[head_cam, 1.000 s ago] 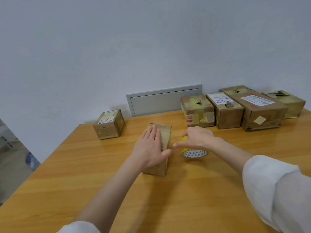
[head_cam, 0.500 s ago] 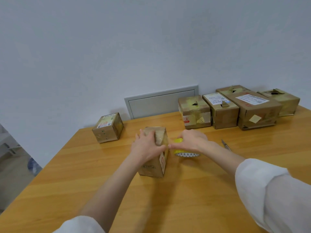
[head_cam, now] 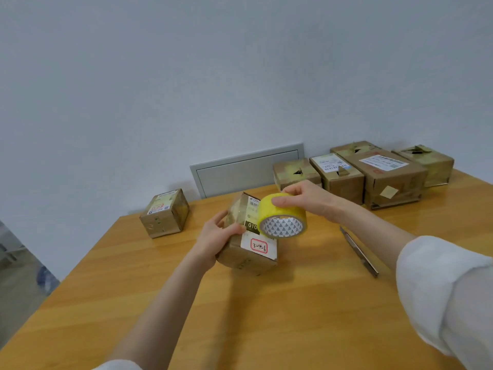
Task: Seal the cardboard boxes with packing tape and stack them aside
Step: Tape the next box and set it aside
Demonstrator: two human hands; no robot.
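Note:
A small cardboard box [head_cam: 250, 249] with a white label marked 3-4-6 sits tilted at the middle of the wooden table [head_cam: 266, 316]. My left hand [head_cam: 216, 236] grips its left side, thumb over the top edge. My right hand [head_cam: 306, 198] holds a yellow roll of packing tape [head_cam: 282, 218] just above the box's upper right corner, fingers curled over the roll. The roll's patterned core faces me.
A row of several taped cardboard boxes [head_cam: 373, 174] stands at the back right against the wall. One small box [head_cam: 165, 212] sits alone at the back left. A knife or cutter [head_cam: 358, 251] lies on the table right of the held box. The table's left edge runs diagonally.
My left hand moved from pressing the box's top to gripping its side, and the box has tipped, label toward me. My right hand lifted the tape roll off the table.

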